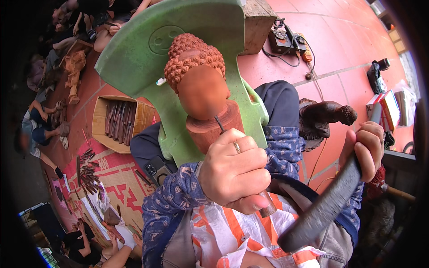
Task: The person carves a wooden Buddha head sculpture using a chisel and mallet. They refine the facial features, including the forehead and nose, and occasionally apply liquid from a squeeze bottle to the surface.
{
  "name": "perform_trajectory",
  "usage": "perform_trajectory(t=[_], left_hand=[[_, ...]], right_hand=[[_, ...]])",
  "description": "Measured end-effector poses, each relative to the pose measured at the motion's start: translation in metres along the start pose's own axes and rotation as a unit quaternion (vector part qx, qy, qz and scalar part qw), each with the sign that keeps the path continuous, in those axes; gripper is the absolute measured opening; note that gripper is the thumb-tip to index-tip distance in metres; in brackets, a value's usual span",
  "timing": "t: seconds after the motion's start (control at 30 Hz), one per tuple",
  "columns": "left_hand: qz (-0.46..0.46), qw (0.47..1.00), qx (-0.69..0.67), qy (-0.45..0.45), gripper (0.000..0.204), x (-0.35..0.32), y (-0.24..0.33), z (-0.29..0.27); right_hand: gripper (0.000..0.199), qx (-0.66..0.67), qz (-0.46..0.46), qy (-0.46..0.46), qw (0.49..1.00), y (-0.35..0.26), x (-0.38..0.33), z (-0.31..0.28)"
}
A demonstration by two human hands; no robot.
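Note:
A reddish wooden carved head (195, 62) with rows of curls and a topknot rests against a green plastic chair (129, 62), its neck ending in a thick wooden base (203, 131). My left hand (237, 174) is closed around a chisel (269, 205). The thin metal blade points up to the lower edge of the carved face, and the handle's butt sticks out below my fist. Whether the tip touches the wood, I cannot tell. Off to the right, my right hand (366, 149) grips a dark wooden mallet (322, 207), whose thick end hangs down toward my lap, apart from the chisel.
Left of the chair, a cardboard box (145, 116) holds several chisels, with more tools (87, 167) loose on a mat. A phone (156, 169) lies by my left leg. Rightward are a dark carved figure (328, 116) and a black electrical box (286, 42) with cables. Other people sit at far left.

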State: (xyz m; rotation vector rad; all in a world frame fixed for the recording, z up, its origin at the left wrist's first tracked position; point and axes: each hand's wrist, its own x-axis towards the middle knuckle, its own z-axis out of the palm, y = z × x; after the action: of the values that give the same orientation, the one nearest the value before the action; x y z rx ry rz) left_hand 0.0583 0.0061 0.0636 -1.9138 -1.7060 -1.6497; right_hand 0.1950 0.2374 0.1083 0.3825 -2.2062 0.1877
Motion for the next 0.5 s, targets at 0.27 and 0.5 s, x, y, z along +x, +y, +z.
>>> perform_trajectory(t=[0.27,0.5], left_hand=[[0.002,1.0,-0.016,0.006,0.051,0.0,0.0,0.002],[0.032,0.997,-0.058,0.032,0.051,-0.001,0.012,0.006]], right_hand=[[0.034,-0.041,0.026,0.007,0.999,-0.004,-0.006,0.003],[0.033,-0.02,0.065,0.008,0.998,-0.001,-0.008,0.009]])
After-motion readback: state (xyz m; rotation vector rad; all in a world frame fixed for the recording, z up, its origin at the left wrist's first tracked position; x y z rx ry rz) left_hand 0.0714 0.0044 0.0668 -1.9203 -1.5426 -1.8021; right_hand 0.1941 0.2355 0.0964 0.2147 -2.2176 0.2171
